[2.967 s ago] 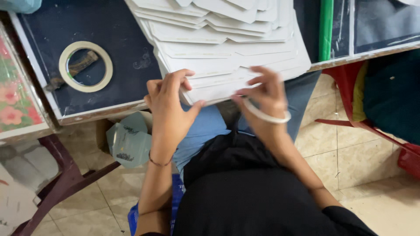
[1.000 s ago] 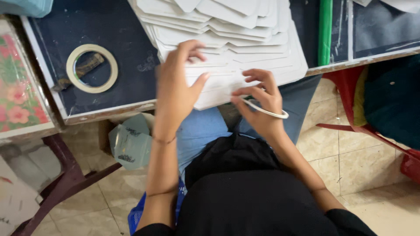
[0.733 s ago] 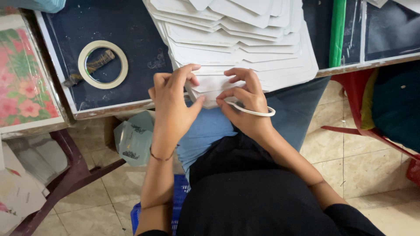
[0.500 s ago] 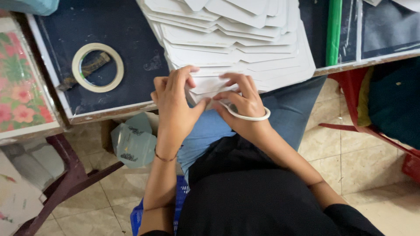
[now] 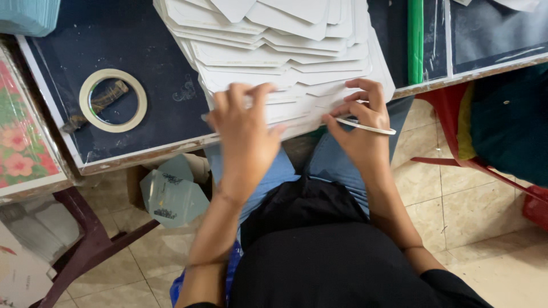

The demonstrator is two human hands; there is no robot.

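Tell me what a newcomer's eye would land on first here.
First, the fanned stack of white card cutouts spread over the dark tabletop, with the left hand pressed flat on its near edge. Beside it, the right hand wears a roll of white tape like a bangle. A larger tape ring lies on the table to the left, next to a floral-printed board.

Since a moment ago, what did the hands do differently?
The left hand spread flat on the fanned stack of white cards, and the right hand moved apart from it toward the right edge. The white ring around the right hand, the tape roll and the dark table stayed put.
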